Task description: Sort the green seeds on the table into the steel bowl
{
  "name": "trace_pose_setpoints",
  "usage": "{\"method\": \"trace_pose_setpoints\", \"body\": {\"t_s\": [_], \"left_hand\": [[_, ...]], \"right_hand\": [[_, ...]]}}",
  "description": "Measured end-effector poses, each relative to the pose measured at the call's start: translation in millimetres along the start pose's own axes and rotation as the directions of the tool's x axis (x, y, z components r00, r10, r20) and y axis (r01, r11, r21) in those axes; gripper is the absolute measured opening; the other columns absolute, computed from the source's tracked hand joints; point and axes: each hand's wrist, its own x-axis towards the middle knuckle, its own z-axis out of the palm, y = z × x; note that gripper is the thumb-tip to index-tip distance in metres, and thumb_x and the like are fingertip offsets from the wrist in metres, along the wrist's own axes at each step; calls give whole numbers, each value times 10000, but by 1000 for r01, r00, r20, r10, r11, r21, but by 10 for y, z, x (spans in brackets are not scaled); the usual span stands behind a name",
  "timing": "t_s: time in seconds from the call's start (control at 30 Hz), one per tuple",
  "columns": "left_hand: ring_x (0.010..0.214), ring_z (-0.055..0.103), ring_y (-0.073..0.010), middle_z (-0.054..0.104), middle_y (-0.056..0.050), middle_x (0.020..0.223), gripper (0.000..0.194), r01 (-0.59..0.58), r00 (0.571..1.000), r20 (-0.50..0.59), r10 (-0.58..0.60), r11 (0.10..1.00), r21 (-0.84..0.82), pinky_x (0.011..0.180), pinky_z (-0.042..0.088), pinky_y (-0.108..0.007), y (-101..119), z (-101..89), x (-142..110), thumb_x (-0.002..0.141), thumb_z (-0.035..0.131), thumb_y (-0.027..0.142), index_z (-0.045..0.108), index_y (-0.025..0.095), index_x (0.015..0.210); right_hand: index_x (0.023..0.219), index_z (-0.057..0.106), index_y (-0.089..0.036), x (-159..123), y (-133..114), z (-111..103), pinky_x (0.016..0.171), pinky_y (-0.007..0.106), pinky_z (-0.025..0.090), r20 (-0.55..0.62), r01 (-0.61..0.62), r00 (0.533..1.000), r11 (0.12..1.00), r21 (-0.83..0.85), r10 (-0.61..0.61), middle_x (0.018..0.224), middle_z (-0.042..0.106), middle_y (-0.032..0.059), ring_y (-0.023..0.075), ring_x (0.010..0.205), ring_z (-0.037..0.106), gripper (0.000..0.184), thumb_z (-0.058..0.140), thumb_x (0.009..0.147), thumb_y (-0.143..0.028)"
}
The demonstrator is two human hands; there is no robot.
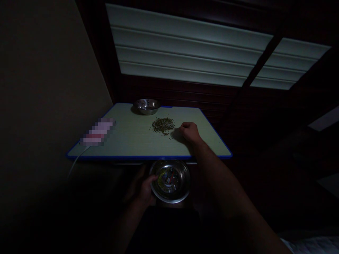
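My left hand (147,188) grips the rim of a steel bowl (182,188) below the table's front edge, thumb over the rim. Small greenish beans or grains (162,178) lie along the left of its bottom; the rest inside shows reflections. Above the tabletop, my right hand (190,132) is curled closed just right of a loose pile of small dark beans or grains (162,125). Whatever its fingers may hold is hidden. The pile is spread on the pale table (132,141), with a few grains scattered around it.
A second steel bowl (147,107) stands at the table's back edge. On the left lies a blurred pinkish object (97,132) with a white cable (76,160) hanging over the front edge. A wall borders the left, and a dark wooden frame with pale slats (185,49) stands behind.
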Motion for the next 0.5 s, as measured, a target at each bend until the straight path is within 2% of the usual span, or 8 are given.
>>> {"method": "trace_pose_setpoints", "body": {"t_s": [0.2,0.27,0.37,0.5], "left_hand": [[952,715,-343,782,-94,832,299,-34,999,14,34,999,-13,873,548,-424,-16,-36,27,557,690,178,738,146,851],[943,716,-355,776,-90,797,334,-13,1000,14,13,1000,-21,869,548,-448,-25,-46,37,560,687,183,739,153,888],[936,714,-376,769,-102,762,297,36,999,-3,-36,999,-30,851,551,-476,-27,-38,35,568,677,187,739,160,857],[877,723,-344,775,-115,765,219,-8,1000,-22,8,1000,-10,827,560,-428,-16,-22,22,553,672,165,736,147,762]], "right_hand": [[554,596,-168,-3,-20,6,560,264,328,22,15,1000,999,37,-16,532,500,-13,136,584,470,142,519,594,-280],[560,599,-169,1,-13,13,559,264,332,41,10,999,998,55,-12,534,503,-12,137,584,470,144,526,591,-288],[568,604,-170,6,2,25,560,266,337,60,-1,998,997,74,-4,538,508,-11,137,581,467,149,531,587,-299],[580,615,-171,7,10,35,572,269,354,71,-4,997,996,87,-3,554,528,-10,139,589,476,165,540,590,-318]]}}
